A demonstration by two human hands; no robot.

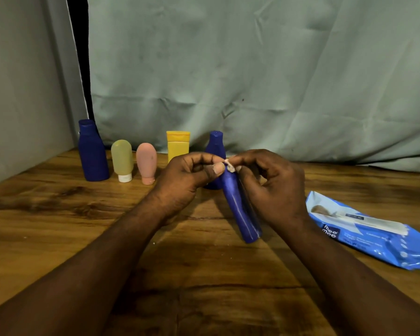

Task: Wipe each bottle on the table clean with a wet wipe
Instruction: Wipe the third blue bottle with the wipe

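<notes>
The step in hand looks like the wiping of one bottle, at its cap end. A blue tube (240, 207) slants over the middle of the counter (58, 214), upper end towards the back edge. The right hand (274, 187) curls round its upper part, and the left hand (187, 183) meets it there, thumb and fingertip pinching a small white scrap (229, 166) at the tube's tip. Whether that scrap is a twisted wet wipe or a peeled bit cannot be told, nor whether the tube's lower end rests on the wood.

Next, the scrap likely has to travel down the tube's body while the right hand turns it. A fresh wipe may be needed from the wipe pack (369, 231), which lies near the right edge.

Five more bottles stand along the back edge, left of middle: a large dark blue bottle (92, 154), a green tube (122, 160), a pink tube (146, 163), a yellow bottle (178, 145) and a small dark blue bottle (215, 146), partly hidden by the hands.

The counter is dark-grained wood. A creased pale green cloth (252, 69) hangs behind.
</notes>
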